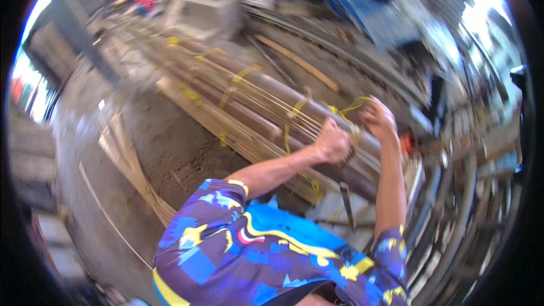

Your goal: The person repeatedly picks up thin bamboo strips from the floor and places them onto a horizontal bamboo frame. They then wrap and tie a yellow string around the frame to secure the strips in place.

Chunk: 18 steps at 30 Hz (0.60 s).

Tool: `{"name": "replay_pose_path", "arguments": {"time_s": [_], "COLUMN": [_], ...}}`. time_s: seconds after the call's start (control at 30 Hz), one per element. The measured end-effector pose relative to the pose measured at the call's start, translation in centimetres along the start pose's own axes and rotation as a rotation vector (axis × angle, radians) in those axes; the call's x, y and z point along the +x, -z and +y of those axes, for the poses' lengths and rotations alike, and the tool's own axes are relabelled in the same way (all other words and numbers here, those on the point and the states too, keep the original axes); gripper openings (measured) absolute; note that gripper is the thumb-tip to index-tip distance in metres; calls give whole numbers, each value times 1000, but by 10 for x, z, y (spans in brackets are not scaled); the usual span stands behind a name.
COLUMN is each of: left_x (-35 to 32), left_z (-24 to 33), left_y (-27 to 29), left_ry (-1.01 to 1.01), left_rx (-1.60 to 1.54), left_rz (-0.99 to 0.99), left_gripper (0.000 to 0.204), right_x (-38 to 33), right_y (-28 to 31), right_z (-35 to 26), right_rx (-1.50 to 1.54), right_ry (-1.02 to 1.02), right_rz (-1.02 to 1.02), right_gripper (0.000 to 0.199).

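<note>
Long brown poles (274, 86) run diagonally with thin pale strips (266, 105) laid along them. Yellow ties (232, 86) wrap around these at intervals. My right hand (378, 118) is closed on a loose yellow cord (354, 103), raised just above the poles near their right end. The cord loops from its fingers down to the near pole section. My left hand (333, 143) is a fist over the strips, beside the cord. What it grips is hidden by the fingers and blur.
Flat wooden strips (133, 161) lie on the dirt floor at the left. A loose wooden bar (297, 62) lies beyond the poles, near concrete steps (208, 8). A blue tarp (362, 14) covers a pile at the back. Several long pipes or poles (453, 215) are stacked at the right.
</note>
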<state>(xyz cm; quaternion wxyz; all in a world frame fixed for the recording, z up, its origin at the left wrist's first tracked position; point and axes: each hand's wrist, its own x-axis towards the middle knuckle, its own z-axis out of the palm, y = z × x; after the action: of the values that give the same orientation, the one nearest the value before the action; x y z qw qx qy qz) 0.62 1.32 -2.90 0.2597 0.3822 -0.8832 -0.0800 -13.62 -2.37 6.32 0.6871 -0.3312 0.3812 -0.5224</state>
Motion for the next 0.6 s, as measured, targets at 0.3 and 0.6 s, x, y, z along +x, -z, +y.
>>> {"name": "replay_pose_path", "arguments": {"time_s": [0.3,0.6], "left_x": [58,124], "left_z": [9,-63], "left_y": [22,-90], "left_ry": [254,-329], "left_rx": [-877,-428], "left_rz": [-33,-180], "left_gripper": [20,19], "right_x": [-107,-107], "right_y": [-26,-13], "right_z": [60,111], "right_rx": [-206,-769], "right_ry": [71,505], "right_rz": [122,142], "right_gripper": [19,14]}}
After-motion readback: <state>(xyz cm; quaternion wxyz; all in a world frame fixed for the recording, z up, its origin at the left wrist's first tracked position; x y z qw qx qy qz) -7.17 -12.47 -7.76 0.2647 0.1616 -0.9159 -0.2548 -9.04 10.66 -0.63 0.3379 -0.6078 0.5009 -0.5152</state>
